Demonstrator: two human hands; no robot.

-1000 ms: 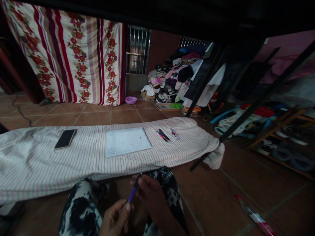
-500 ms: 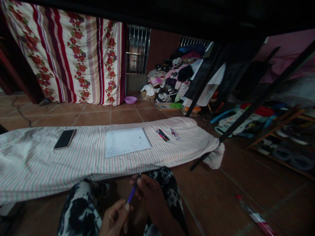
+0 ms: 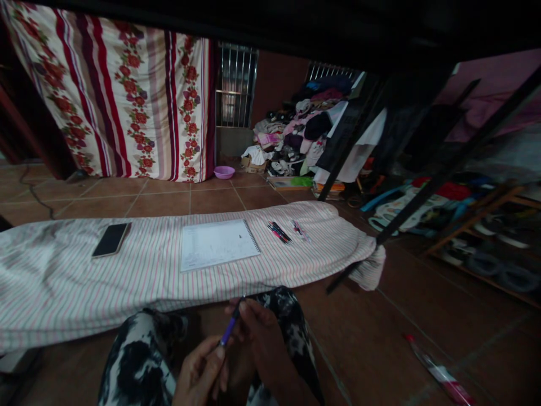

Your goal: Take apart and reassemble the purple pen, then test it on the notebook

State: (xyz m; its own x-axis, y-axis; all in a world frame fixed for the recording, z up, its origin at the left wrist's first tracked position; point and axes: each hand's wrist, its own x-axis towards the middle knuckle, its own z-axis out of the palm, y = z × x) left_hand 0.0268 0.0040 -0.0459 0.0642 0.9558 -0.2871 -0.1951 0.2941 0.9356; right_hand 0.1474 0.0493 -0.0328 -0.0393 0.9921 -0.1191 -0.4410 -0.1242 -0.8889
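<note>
A purple pen [image 3: 229, 329] with a dark front section slants between my two hands, above my knees. My left hand [image 3: 202, 369] pinches its lower end between thumb and fingers. Around the dark upper part, close to the tip, the fingers of my right hand [image 3: 258, 324] are closed. Beyond my hands, a spiral notebook [image 3: 220, 243] lies open on a striped cloth [image 3: 143, 282], with faint marks on its page. Several pens [image 3: 279, 232] rest in a bunch right of the notebook, beside a small clear packet [image 3: 300, 231] whose contents I cannot make out.
A phone [image 3: 111, 240] lies at the cloth's left. Dark slanted metal bars [image 3: 426, 186] rise at the right. On the tiled floor, a red and clear plastic package [image 3: 442, 375] lies at lower right. Further back are a purple basin [image 3: 224, 172], a clothes heap [image 3: 296, 135] and a shoe rack [image 3: 486, 254].
Both hands and the pen have shifted very slightly up and to the right. My grip on the pen looks the same, and the things on the cloth have stayed put.
</note>
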